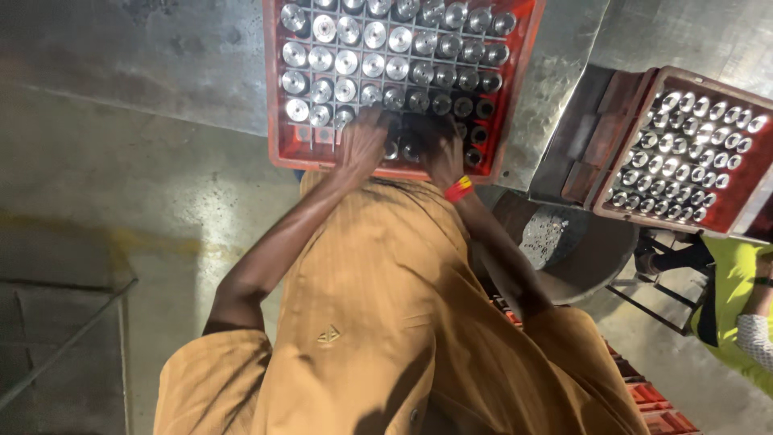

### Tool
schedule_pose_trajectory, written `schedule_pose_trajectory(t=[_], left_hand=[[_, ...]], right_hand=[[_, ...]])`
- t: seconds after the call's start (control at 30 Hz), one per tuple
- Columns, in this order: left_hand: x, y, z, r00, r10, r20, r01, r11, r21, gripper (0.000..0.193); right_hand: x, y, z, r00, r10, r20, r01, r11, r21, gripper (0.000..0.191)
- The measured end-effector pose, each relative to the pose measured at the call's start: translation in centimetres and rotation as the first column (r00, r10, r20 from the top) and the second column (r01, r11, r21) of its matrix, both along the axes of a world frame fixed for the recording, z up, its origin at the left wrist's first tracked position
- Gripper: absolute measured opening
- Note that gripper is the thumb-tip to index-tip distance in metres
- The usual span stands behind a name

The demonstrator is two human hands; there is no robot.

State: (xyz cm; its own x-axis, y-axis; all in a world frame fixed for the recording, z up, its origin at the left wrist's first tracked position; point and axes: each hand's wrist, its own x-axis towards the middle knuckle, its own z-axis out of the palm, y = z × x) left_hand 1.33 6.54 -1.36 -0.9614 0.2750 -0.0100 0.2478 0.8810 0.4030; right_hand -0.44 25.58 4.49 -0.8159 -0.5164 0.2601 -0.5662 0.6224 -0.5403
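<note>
A red plastic crate (278,121) with a grid of cells stands in front of me, filled with several shiny round metal parts (346,60). Both my hands reach into its near row. My left hand (364,138) rests fingers-down on the parts at the near middle of the crate. My right hand (439,145), with a red and yellow band on the wrist, sits just to its right over the darker cells. Blur and shadow hide the fingertips, so I cannot make out what either hand grips.
A second red crate (624,129) of metal parts stands tilted at the right. Below it lies a round metal bowl (592,258) with small bits. Another person's yellow-green sleeve (729,298) shows at the right edge. More red crates (656,403) lie bottom right. Concrete floor (121,169) spreads left.
</note>
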Motion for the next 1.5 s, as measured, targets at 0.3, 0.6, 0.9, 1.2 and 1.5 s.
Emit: schedule_pose_trajectory(t=[0.3, 0.6, 0.9, 1.2, 1.5], left_hand=[[-2.0, -4.8, 4.1, 0.993, 0.117, 0.014, -0.094, 0.706, 0.702, 0.021], [1.9, -2.3, 5.2, 0.943, -0.005, 0.332, -0.101, 0.948, 0.303, 0.044], [2.6, -3.3, 3.8, 0.975, -0.215, -0.048, 0.22, 0.96, 0.171, 0.062], [-2.2, -1.9, -0.6, 0.806, -0.581, -0.115, 0.569, 0.813, -0.121, 0.056], [-1.2, -3.5, 4.3, 0.976, -0.195, -0.094, 0.209, 0.961, 0.179, 0.051]], right_hand=[[0.6, 8.6, -2.4, 0.653, -0.11, 0.749, 0.677, 0.528, -0.513, 0.026], [3.1, 3.8, -3.0, 0.964, -0.141, 0.225, 0.145, 0.989, -0.001, 0.036], [2.4, 4.6, 2.5, 0.958, -0.115, 0.261, 0.111, 0.993, 0.032, 0.018], [-2.1, 6.1, -0.9, 0.91, 0.41, 0.063, -0.414, 0.898, 0.148, 0.039], [0.1, 7.2, -0.6, 0.983, 0.071, 0.169, -0.089, 0.99, 0.105, 0.04]])
